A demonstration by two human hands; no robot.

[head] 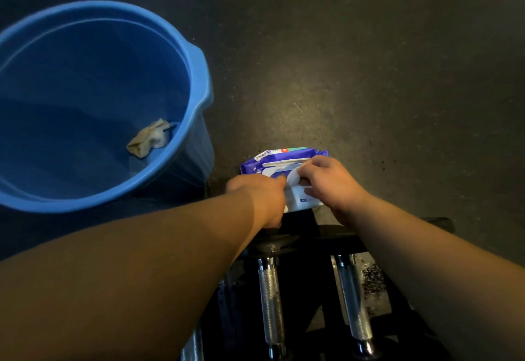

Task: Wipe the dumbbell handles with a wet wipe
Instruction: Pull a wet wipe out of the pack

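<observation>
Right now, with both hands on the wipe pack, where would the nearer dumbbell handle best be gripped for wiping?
Grip the dumbbell handle around its knurled middle, coming from above: the bar lies flat, pointing away from the person, its top exposed between the dark end weights. The left hand and right hand are both at the wipe pack.

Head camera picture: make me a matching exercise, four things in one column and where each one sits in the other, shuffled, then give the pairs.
Things
1. crumpled used wipe
2. wet wipe pack
3. blue bucket
4. dumbbell handles

Places
A. on the dark floor, left of the pack
B. under both hands, on the floor
C. nearest the camera, between the forearms
D. at the bottom of the bucket

Pairs: 1-D, 2-B, 3-A, 4-C
</observation>
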